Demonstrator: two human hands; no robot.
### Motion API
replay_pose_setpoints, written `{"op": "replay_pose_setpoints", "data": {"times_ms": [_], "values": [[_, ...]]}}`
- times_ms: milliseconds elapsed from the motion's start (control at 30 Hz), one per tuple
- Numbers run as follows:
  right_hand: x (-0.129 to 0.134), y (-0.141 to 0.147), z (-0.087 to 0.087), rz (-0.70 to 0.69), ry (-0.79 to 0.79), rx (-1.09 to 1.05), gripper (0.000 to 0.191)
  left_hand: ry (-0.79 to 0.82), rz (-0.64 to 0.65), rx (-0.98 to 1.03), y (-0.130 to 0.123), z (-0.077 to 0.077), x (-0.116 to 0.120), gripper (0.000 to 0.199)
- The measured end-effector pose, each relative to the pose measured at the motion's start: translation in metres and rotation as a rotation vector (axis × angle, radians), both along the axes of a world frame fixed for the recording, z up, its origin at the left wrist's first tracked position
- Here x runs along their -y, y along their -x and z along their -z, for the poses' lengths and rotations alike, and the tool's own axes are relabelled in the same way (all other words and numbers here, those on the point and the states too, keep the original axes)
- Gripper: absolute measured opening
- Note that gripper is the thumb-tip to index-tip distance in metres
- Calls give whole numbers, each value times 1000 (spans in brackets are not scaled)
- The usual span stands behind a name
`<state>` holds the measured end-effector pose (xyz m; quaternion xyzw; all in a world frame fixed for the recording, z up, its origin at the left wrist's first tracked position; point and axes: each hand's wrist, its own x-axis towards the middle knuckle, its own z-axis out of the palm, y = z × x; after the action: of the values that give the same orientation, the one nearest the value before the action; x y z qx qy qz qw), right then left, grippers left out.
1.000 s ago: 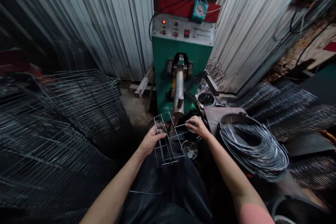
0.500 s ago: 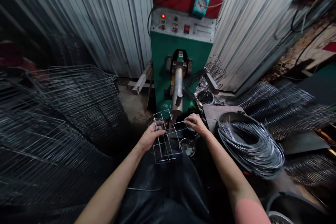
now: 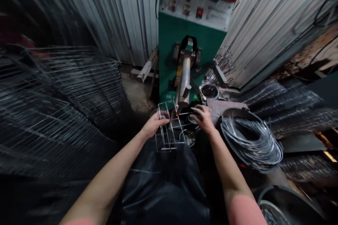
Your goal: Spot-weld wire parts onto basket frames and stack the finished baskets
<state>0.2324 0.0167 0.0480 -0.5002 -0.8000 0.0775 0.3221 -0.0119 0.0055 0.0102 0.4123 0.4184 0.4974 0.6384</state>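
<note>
My left hand (image 3: 155,123) grips the near side of a rectangular wire frame (image 3: 169,137), which is made of thin bright steel rods. The far end of the frame sits just under the thick metal electrode arm (image 3: 185,77) of a green spot-welding machine (image 3: 182,35). My right hand (image 3: 204,118) is curled around a thin rod running out from the frame, near the arm's tip. Both hands are over a black apron (image 3: 163,190) on my lap. A small metal bowl (image 3: 188,137) lies below the frame, partly seen through its rods.
A large coil of steel wire (image 3: 250,144) lies in a round holder to the right. Stacks of wire frames (image 3: 66,95) rise on the left, with more (image 3: 282,102) on the right. Corrugated metal sheets (image 3: 118,17) flank the machine, and a dark tub (image 3: 285,207) is at lower right.
The frame and both hands have moved forward, closer to the electrode arm. The whole scene has shifted up and slightly right in view as my head moved.
</note>
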Motion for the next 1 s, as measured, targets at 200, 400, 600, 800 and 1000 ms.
{"op": "replay_pose_setpoints", "data": {"times_ms": [200, 400, 600, 800, 1000], "values": [[132, 84, 43, -668, 488, -25, 18, 31, -61, -72, 2, 1, 0, 38], [159, 172, 141, -468, 558, 347, 27, 21, -106, -92, -1, 1, 3, 46], [167, 153, 148, -450, 496, 412, 14, 33, -115, -59, -4, 1, 6, 55], [141, 61, 89, -383, 247, 424, 14, 21, -225, -9, 9, -1, -2, 61], [75, -19, 25, -113, 70, 281, 21, -33, -276, 24, 15, 3, 4, 60]]}}
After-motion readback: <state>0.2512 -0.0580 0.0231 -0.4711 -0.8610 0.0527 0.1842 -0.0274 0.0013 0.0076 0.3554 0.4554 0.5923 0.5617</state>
